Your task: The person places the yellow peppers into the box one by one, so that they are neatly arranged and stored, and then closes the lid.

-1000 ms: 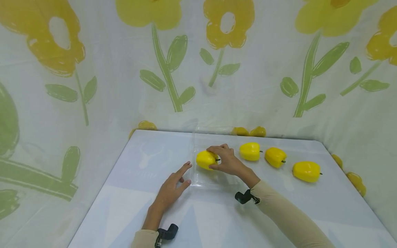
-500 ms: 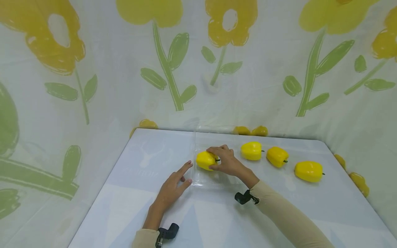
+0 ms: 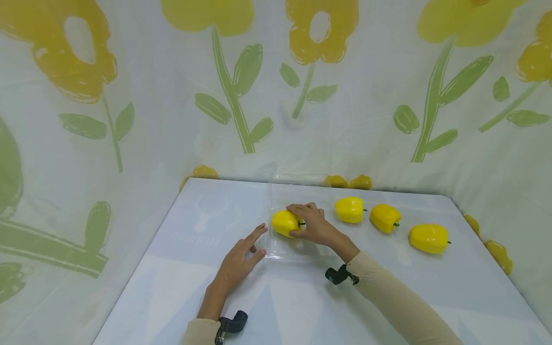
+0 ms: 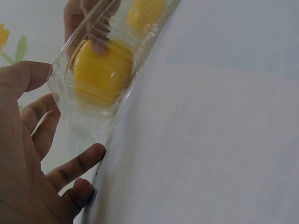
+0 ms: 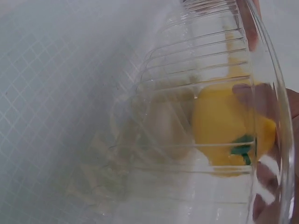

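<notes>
My right hand [image 3: 312, 223] grips a yellow bell pepper [image 3: 283, 223], thumb on the near side and fingers over the far side. The pepper lies on its side within a clear plastic container [image 3: 290, 253], its green stem pointing right. Through the ribbed container wall, the right wrist view shows the same pepper [image 5: 219, 126] and its stem. My left hand [image 3: 238, 258] is at the container's left front corner with loosely extended fingers. In the left wrist view its thumb [image 4: 35, 74] is right at the container's rim [image 4: 55, 70], and the other fingers spread below.
Three more yellow bell peppers lie on the white table right of the container: one close by [image 3: 349, 210], one in the middle [image 3: 385, 218], one farthest right [image 3: 429, 238]. A flower-printed curtain [image 3: 345, 134] hangs behind the table's back edge.
</notes>
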Demonstrator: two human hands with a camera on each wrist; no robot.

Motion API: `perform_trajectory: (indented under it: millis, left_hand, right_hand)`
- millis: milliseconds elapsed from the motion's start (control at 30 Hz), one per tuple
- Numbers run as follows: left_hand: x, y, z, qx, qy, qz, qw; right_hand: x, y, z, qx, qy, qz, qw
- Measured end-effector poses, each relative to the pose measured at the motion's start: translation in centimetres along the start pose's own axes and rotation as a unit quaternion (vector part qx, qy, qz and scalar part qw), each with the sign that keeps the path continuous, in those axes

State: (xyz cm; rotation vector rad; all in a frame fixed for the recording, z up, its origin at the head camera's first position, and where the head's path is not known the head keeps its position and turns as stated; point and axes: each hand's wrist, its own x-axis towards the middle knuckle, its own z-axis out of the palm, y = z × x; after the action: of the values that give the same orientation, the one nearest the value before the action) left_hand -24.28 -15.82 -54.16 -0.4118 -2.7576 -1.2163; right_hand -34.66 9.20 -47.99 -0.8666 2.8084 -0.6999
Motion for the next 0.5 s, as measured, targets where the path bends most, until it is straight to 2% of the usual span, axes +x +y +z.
perform_trajectory:
  millis: [500]
  left_hand:
    - [0.0, 0.0, 0.1, 0.005, -0.005, -0.006, 1.0]
  right_hand:
    - [-1.1, 0.2, -1.1, 0.0, 0.034, -0.004, 0.999]
